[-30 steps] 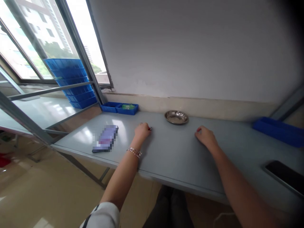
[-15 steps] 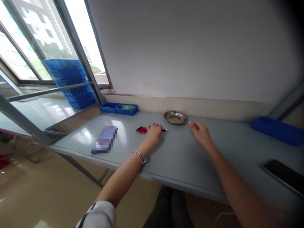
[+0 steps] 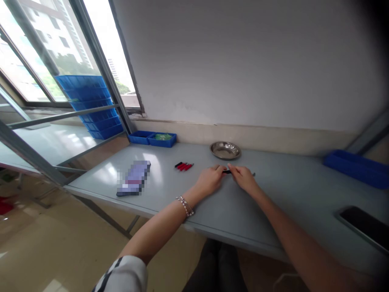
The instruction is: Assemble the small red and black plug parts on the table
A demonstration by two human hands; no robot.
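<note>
My left hand and my right hand meet just in front of the metal dish. Both are closed on a thin black pen-like piece, whose dark middle shows between them. A small grey tip sticks out past my right hand; whether it belongs to the same piece I cannot tell. Left of my hands, several short red and black pen-like pieces lie side by side on the grey table. My fingers hide most of what they grip.
A blurred-out purple item lies at the left. Blue trays stand by the wall, one with green contents. A long blue bin and a dark phone are at right. Stacked blue bins stand beyond the frame post.
My left hand has moved right, away from the red and black pieces, with the black pen-like piece. My right hand has come left and down and now grips it too.
</note>
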